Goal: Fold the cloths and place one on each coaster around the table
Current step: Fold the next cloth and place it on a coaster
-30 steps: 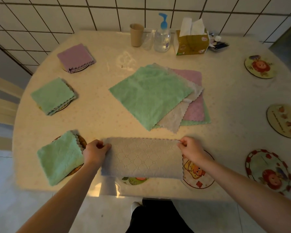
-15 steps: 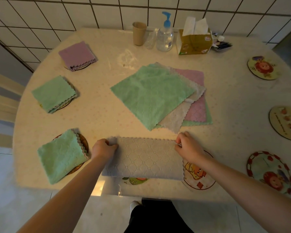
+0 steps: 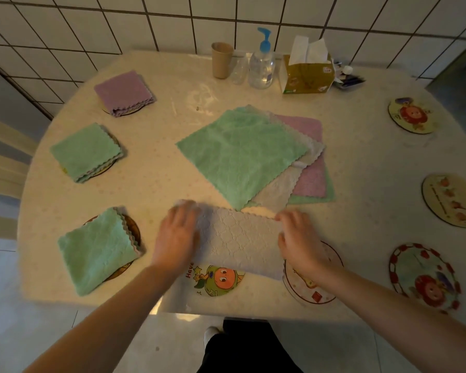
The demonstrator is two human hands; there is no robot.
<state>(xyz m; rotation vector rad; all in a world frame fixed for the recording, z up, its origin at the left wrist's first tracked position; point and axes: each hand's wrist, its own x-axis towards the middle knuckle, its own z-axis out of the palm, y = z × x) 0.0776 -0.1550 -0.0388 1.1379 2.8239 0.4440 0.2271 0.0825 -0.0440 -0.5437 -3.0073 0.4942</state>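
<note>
A grey cloth, folded into a long strip, lies at the near table edge and partly covers an orange-character coaster. My left hand lies flat on its left end with fingers spread. My right hand is at its right end, thumb and fingers pinching the top right corner, above a red-rimmed coaster. A stack of unfolded cloths, green on top, sits mid-table. On coasters at the left rest two folded green cloths and a purple one.
Three bare coasters lie along the right side: near, middle, far. A brown cup, pump bottle and tissue box stand at the back by the tiled wall. The round table ends just before my legs.
My left hand let go of the cloth's top left corner and now lies flat on that end. The strip sits slightly farther from the table edge, uncovering more of the orange-character coaster.
</note>
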